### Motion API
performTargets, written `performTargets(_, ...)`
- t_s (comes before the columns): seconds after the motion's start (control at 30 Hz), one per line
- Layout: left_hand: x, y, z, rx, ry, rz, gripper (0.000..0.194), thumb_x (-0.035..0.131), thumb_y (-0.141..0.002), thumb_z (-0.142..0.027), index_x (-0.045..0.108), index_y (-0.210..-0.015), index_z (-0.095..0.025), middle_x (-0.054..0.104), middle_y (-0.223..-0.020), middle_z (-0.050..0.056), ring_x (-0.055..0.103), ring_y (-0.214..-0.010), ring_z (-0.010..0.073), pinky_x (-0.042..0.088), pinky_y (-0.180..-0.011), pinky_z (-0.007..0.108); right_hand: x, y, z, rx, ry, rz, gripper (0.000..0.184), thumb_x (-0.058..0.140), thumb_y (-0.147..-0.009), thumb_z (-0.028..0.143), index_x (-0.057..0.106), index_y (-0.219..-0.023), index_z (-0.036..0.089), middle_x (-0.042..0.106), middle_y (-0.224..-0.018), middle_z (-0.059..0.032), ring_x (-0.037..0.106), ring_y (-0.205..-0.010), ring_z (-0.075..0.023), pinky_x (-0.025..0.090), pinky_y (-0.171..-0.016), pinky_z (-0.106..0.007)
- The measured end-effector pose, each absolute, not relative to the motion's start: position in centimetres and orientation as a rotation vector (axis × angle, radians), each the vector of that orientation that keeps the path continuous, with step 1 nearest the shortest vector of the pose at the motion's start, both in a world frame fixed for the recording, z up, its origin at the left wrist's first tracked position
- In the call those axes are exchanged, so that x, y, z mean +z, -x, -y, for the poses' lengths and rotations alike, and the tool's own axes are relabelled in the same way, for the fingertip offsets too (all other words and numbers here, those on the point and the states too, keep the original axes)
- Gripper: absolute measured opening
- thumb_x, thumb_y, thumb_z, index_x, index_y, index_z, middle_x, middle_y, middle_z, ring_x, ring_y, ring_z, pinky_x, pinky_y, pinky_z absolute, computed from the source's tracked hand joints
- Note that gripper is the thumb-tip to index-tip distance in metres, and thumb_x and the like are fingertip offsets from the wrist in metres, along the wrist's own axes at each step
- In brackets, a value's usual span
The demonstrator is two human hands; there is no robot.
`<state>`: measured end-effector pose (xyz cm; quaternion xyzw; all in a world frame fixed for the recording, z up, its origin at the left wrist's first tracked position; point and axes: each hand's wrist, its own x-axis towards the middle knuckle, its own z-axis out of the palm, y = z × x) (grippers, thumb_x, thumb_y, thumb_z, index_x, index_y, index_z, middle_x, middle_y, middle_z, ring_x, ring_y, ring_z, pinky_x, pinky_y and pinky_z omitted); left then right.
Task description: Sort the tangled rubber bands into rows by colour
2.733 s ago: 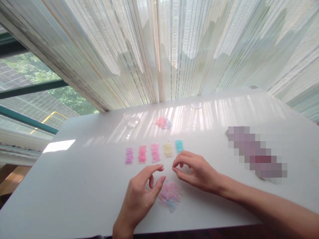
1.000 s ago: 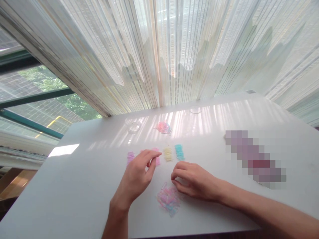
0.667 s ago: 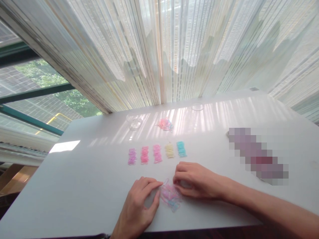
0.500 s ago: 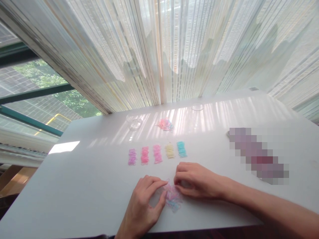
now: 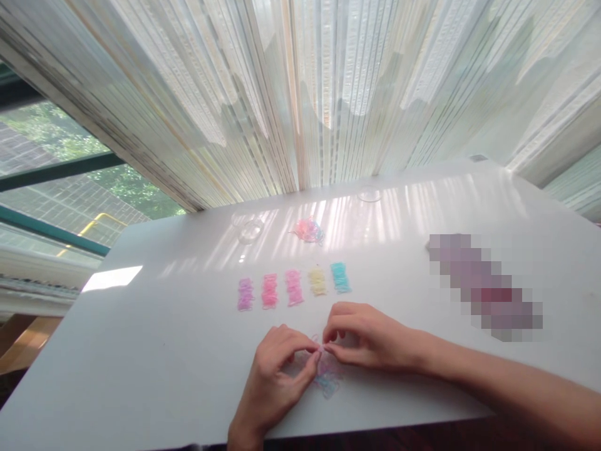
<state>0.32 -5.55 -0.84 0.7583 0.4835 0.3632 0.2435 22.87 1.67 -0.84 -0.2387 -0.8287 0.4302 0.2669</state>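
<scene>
Head view, left hand (image 5: 284, 369) and right hand (image 5: 364, 332) held close over loose pastel loops (image 5: 326, 383) on a white table (image 5: 164, 376) — fingertips pinched, what is gripped too small to tell — five bundles (image 5: 294, 289) lined up beyond, any lettering on a pixelated item (image 5: 486, 288) obscured.

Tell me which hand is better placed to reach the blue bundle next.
Probably the right hand: it lies just short of the blue bundle, while the left hand sits farther from it. The hands come together at the loose pile; whether either holds a strand is too small to tell.
</scene>
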Motion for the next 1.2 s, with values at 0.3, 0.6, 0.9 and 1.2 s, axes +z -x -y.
performTargets(0.3, -0.76, -0.30, 5.77, 1.025, -2.061, -1.361, 0.007, 0.068, -0.094, -0.016, 0.073, -0.092, -0.021, 0.073, -0.079, 0.003, 0.060, -0.068, 0.0170, 0.050, -0.064, 0.029, -0.53, -22.93, -1.88, 1.189, 0.652, 2.248, 0.016, 0.065, -0.096, 0.028, 0.075, -0.091, 0.017, 0.068, -0.085, -0.0044, 0.062, -0.075, -0.0140, 0.048, -0.069, -0.024)
performTargets(0.6, -1.03, -0.36, 5.85, 1.055, -2.021, -1.361, 0.022, 0.072, -0.091, -0.015, 0.073, -0.111, -0.022, 0.077, -0.099, 0.006, 0.069, -0.080, 0.0187, 0.057, -0.068, 0.029, -0.51, -22.89, -1.80, 1.179, 0.635, 2.252, 0.014, 0.063, -0.095, 0.025, 0.075, -0.092, 0.017, 0.068, -0.085, -0.0045, 0.063, -0.076, -0.0145, 0.049, -0.071, -0.025)
performTargets(0.9, -1.11, -0.41, 5.69, 1.102, -2.036, -1.292, 0.014, 0.070, -0.093, -0.013, 0.076, -0.101, -0.022, 0.078, -0.093, 0.005, 0.071, -0.083, 0.0189, 0.057, -0.070, 0.029, -0.48, -22.92, -1.79, 1.165, 0.613, 2.242, 0.016, 0.063, -0.097, 0.026, 0.074, -0.092, 0.017, 0.068, -0.085, -0.0047, 0.063, -0.076, -0.0142, 0.050, -0.071, -0.024)
performTargets(1.2, -1.48, -0.13, 6.06, 1.115, -1.981, -1.400, 0.008, 0.070, -0.093, -0.017, 0.075, -0.097, -0.021, 0.076, -0.083, 0.004, 0.057, -0.060, 0.0137, 0.050, -0.056, 0.026, 0.05, -23.20, -2.30, 1.069, 0.667, 2.232, 0.014, 0.062, -0.094, 0.024, 0.072, -0.089, 0.018, 0.068, -0.082, -0.0036, 0.062, -0.075, -0.0142, 0.049, -0.070, -0.024)
